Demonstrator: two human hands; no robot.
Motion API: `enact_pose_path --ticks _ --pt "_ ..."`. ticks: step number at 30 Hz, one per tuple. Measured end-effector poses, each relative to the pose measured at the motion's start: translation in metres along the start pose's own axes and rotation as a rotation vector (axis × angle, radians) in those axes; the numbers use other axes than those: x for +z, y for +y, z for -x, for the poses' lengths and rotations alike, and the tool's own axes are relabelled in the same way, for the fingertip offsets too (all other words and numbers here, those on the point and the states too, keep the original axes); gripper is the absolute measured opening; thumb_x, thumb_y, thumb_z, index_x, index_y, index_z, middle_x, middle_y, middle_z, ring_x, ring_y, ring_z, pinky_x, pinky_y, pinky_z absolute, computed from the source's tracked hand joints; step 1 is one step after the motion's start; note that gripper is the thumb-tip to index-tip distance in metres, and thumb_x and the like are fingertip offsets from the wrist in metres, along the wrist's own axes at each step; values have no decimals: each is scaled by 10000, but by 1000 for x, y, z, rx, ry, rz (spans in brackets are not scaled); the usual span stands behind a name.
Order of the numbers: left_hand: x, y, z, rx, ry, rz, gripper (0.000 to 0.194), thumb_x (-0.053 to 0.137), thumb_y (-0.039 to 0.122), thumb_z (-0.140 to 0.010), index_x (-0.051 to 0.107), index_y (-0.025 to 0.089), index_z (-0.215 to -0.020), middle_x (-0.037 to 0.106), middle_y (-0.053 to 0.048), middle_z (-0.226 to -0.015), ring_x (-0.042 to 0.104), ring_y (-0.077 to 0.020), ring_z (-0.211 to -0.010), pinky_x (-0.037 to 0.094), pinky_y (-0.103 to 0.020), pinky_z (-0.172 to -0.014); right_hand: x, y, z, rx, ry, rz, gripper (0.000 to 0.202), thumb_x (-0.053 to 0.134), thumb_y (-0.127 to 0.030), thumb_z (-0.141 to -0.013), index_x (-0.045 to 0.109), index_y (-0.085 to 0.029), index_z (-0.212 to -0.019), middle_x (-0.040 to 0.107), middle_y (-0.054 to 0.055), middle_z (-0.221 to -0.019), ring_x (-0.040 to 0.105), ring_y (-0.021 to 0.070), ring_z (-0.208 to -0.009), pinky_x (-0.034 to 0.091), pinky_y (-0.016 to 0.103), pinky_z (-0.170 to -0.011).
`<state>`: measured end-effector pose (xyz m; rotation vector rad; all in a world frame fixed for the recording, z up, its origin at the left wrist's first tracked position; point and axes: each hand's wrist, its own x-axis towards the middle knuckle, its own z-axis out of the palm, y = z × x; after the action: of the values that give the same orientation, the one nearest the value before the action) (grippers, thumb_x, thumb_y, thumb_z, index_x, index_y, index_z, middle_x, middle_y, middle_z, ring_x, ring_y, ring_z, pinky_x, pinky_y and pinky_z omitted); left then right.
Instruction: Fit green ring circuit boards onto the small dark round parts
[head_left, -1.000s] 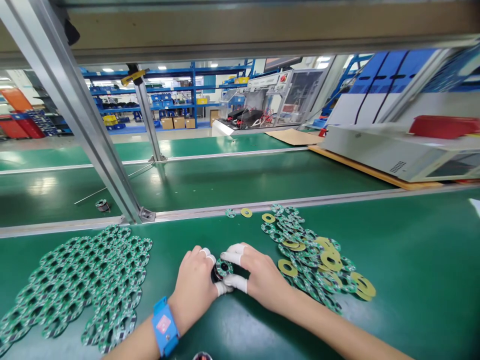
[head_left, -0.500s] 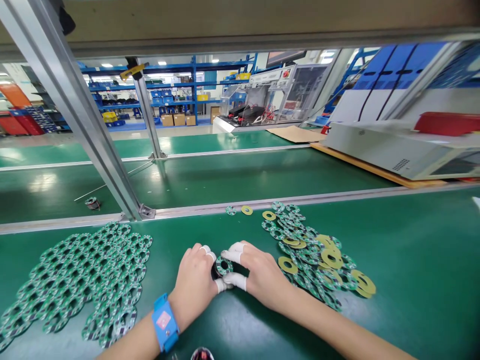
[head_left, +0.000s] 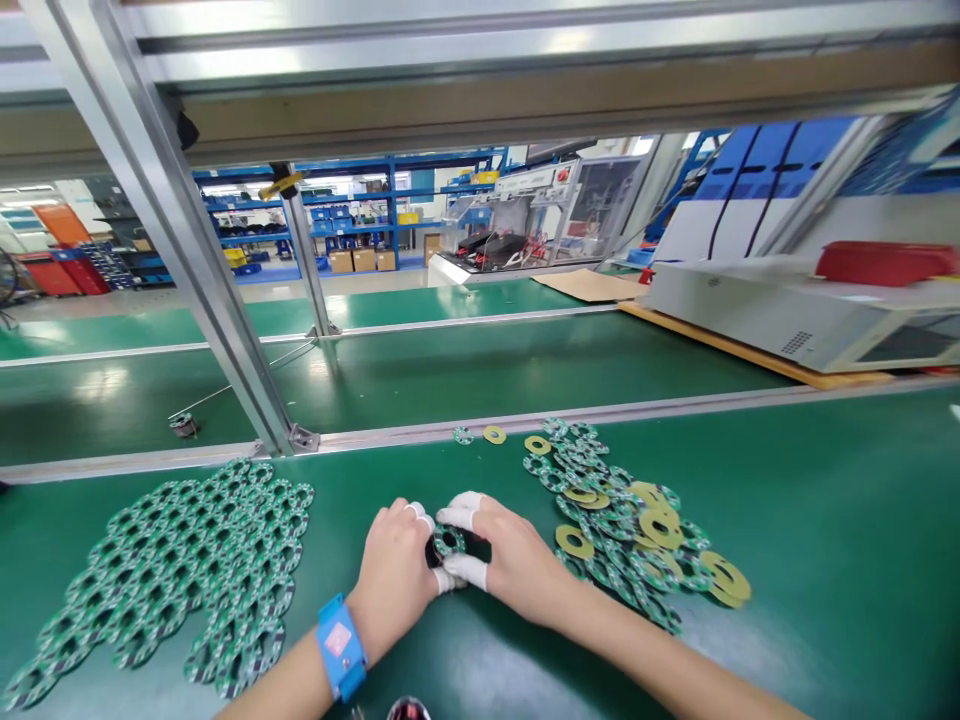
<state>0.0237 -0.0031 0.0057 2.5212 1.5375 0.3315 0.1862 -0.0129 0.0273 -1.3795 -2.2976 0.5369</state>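
Both hands meet knuckles-up on the green worktop [head_left: 825, 520]. The left hand [head_left: 394, 575] and right hand [head_left: 510, 560] curl their capped fingertips around a small green ring [head_left: 448, 541] held between them, left of the loose ring pile [head_left: 637, 525].

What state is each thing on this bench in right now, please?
Left hand: gripping small green ring-shaped circuit board.
Right hand: pinching the same board.
Left spread of green ring boards: flat, overlapping.
Right pile of green and yellow rings: loosely heaped.
Blue wrist strap: fastened.

No text or label is legible.
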Motion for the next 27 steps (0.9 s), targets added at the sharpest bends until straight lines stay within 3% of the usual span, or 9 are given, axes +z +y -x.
enact_pose_path --ticks 6,9,12,14,17,21,27 --pt "2 0 0 -5 -5 12 391 575 531 -769 632 144 -771 617 -86 -832 525 -254 -826 396 -369 -700 -5 -3 -10 -43 -64 7 98 739 -141 -688 646 -171 -702 549 1 -722 527 187 -729 396 252 -630" --pt "-4 -1 1 -27 -29 28 375 585 509 -765 635 138 -794 614 -92 -843 526 -264 -850 412 -382 -730 4 3 -9 -16 -10 -99 187 752 -113 -643 639 -166 -784 543 3 -763 519 178 -705 408 254 -616" --pt "-22 -4 5 20 -93 110 434 703 478 -654 628 130 -903 604 -95 -937 519 -270 -906 435 -389 -789 13 11 -5 27 33 -282 299 728 -91 -628 618 -169 -894 552 22 -858 530 178 -738 440 257 -626" --pt "-37 -6 8 102 -99 201 446 748 346 -624 603 142 -993 583 -84 -1039 511 -248 -973 438 -357 -857 15 15 -4 28 26 -365 311 717 -117 -637 614 -173 -925 552 30 -878 532 187 -763 458 273 -650" --pt "-48 -3 13 225 -83 211 287 572 63 -732 599 177 -994 577 -46 -1074 527 -174 -986 437 -273 -890 11 21 -3 26 -54 -477 365 704 -184 -651 599 -175 -1000 562 40 -916 542 192 -764 475 306 -685" --pt "-37 5 15 345 -128 -52 272 429 -22 -773 622 145 -866 610 -62 -914 561 -179 -860 490 -286 -785 5 29 -3 0 -216 -648 390 613 -220 -702 564 -169 -1086 562 71 -1050 567 197 -809 484 339 -750" --pt "-21 4 16 546 51 -205 196 445 85 -865 598 129 -751 589 -63 -738 557 -201 -775 499 -325 -685 19 29 -1 33 -89 -615 360 534 -177 -716 579 -166 -1074 586 68 -977 549 192 -761 478 332 -701"
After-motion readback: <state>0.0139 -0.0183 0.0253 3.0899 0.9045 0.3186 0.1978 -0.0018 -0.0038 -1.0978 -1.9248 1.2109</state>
